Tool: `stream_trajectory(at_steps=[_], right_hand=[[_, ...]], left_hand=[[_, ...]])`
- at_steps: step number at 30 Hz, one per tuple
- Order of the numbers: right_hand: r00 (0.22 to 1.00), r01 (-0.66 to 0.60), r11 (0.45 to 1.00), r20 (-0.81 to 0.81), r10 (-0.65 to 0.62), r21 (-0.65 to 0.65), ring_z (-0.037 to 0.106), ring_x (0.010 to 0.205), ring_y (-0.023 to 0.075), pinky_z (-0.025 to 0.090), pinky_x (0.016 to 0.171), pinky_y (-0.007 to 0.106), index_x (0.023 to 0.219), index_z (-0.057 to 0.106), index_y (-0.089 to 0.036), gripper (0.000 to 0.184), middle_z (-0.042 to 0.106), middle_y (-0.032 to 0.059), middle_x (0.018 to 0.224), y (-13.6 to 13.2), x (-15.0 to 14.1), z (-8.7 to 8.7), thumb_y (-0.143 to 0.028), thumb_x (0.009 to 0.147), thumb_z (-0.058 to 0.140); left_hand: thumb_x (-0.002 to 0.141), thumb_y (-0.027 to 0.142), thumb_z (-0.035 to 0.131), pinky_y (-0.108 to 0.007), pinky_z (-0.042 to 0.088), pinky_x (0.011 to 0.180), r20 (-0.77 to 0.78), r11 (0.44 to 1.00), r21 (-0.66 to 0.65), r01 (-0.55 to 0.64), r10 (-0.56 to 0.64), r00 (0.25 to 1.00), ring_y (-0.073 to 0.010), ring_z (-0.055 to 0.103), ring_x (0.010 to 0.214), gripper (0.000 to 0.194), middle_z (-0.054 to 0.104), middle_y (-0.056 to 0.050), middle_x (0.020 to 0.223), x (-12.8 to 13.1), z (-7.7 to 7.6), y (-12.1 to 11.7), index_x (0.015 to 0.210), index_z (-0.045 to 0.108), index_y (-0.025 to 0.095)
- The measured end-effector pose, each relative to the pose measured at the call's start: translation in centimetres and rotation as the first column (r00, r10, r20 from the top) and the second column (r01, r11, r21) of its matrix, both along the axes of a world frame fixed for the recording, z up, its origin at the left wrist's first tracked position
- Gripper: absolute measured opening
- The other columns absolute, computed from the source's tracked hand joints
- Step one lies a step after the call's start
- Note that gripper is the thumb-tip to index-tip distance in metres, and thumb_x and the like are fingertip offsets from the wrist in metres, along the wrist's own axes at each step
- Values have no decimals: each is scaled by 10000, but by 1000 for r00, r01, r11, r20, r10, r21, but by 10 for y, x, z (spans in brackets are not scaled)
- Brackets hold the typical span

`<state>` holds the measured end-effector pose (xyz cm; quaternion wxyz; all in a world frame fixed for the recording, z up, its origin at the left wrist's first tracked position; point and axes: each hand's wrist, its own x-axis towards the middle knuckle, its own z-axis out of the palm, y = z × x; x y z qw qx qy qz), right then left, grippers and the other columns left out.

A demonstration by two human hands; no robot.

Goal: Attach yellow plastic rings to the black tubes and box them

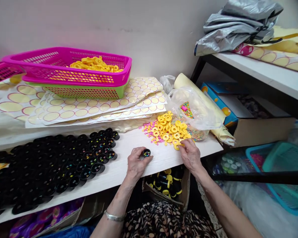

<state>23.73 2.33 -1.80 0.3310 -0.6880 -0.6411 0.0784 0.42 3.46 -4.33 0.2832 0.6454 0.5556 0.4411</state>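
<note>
My left hand is closed around a small black cup that stands upright over the white tabletop, with tiny coloured beads inside. To its right, my right hand pinches at the near edge of a pile of yellow ring-shaped plastic pieces. Its fingertips are on a yellow piece there, partly hidden by the fingers. Small pink and multicoloured beads lie scattered beside and under the pile. Left of my left hand, many black cups stand packed in rows, several showing coloured beads inside.
Behind the cups, a pink basket of yellow pieces rests on sticker sheets. A clear bag with beads lies behind the yellow pile. Below the table edge sits a box of black-and-yellow pieces. A shelf stands at right.
</note>
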Motion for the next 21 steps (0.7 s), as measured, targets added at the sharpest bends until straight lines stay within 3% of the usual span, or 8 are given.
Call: stream_trajectory(at_steps=[7,10,15,18,21], right_hand=[[921,61,981,390,17,-186,466,880,245,339,719,327,850,583,-166,213,551,97,884,11,-23,15,-358,759,588],[881,83,972,472,32,-221,463,882,255,317,705,335,869,569,-160,177,566,107,896,5,-28,16,-300,764,586],[896,-12,984,435,89,-179,468,878,245,311,713,333,883,580,-158,124,581,95,884,-5,-21,15,-213,792,515],[936,-204,977,278,215,-69,475,869,225,327,737,326,930,592,-161,183,585,85,910,-5,-30,21,-267,814,498],[897,-418,908,149,416,-21,475,844,199,337,738,311,929,609,-177,190,590,60,904,-3,-54,30,-295,812,517]], left_hand=[[559,313,761,-306,478,708,-41,999,31,41,-40,998,-171,576,768,348,628,-24,816,0,-3,2,849,623,179],[554,283,759,-312,476,716,-45,999,17,49,-48,998,-175,573,778,345,630,-25,819,1,-4,2,857,625,183],[553,221,722,-348,476,756,-11,998,-17,61,-62,998,-194,568,818,351,636,-46,866,1,1,0,891,638,175],[534,106,616,-370,453,839,73,994,-14,111,-110,991,-223,546,952,454,623,-64,1004,-4,6,-3,983,629,178],[537,64,495,-329,459,791,277,992,-65,111,-89,957,-196,551,920,522,606,-62,1071,-10,9,-6,1033,612,179]])
